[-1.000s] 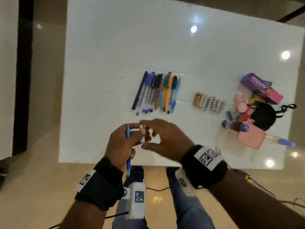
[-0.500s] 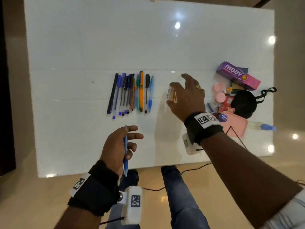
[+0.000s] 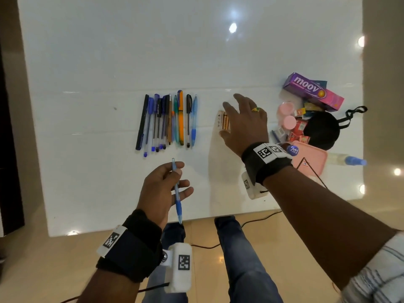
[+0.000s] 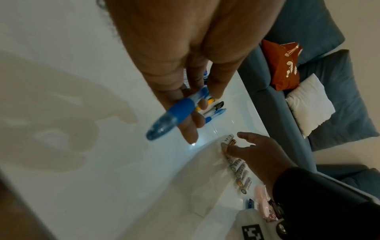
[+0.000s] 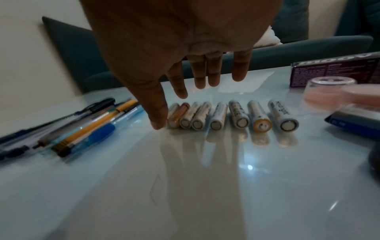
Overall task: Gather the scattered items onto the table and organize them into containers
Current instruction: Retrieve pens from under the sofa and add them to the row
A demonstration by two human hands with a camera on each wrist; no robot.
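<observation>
My left hand (image 3: 168, 184) pinches a blue pen (image 3: 177, 193) over the near part of the white table (image 3: 109, 51); the pen's blue grip and clear tip (image 4: 170, 120) point back toward me. My right hand (image 3: 240, 121) hovers with fingers spread over a row of several batteries (image 5: 218, 116). Its thumb (image 5: 158, 116) rests against the leftmost battery (image 3: 219, 119), and nothing is held. A row of several pens (image 3: 168, 121) lies side by side left of the batteries.
At the table's right end is a pile: a purple "moov" box (image 3: 312, 90), pink jars (image 3: 288, 121), a black pouch (image 3: 321, 130), a pink tray (image 3: 310, 158) and a spray bottle (image 3: 347, 159). A blue sofa (image 4: 329, 113) stands beyond the table.
My right hand moved from beside the left hand to the battery row, carrying a battery, and has set it at the row's left end and let go. The left hand still holds the pen.
</observation>
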